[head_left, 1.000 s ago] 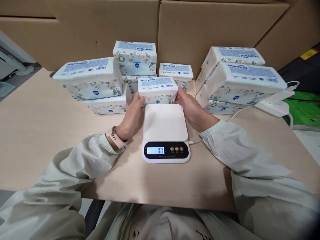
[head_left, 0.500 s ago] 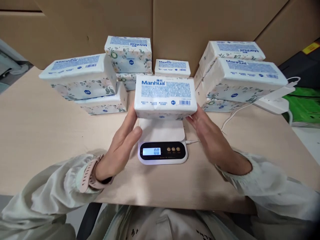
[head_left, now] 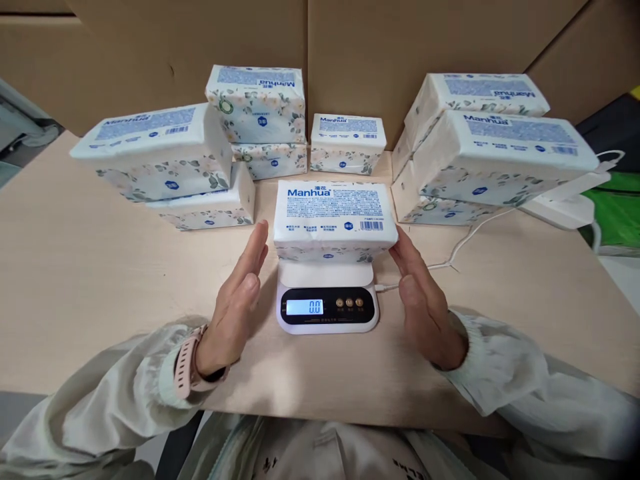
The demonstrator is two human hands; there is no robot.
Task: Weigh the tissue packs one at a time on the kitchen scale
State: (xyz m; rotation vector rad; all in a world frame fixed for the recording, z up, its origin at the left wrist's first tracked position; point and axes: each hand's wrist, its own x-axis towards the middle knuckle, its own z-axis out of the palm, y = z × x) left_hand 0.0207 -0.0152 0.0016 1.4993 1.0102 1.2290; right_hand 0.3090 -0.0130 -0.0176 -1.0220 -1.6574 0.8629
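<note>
A white tissue pack (head_left: 336,215) with blue Manhua print lies on the rear of a white kitchen scale (head_left: 325,273). Its lit display (head_left: 305,307) reads 0.0. My left hand (head_left: 235,307) is open beside the pack's left end, fingers stretched out and a small gap between. My right hand (head_left: 425,303) is open at the other end, its fingertips close to the pack's lower right corner; whether they touch it I cannot tell. A pink watch strap (head_left: 189,363) circles my left wrist.
Stacked tissue packs stand on the left (head_left: 170,157) and right (head_left: 500,150), with a single pack (head_left: 347,143) behind the scale. Cardboard (head_left: 360,53) forms the back. A white cable (head_left: 457,253) runs from the scale toward a power strip (head_left: 570,203).
The tissue pack has come down onto the scale. Both hands have let go; the left has drawn away to the left, the right slightly outward. The display still reads 0.0.
</note>
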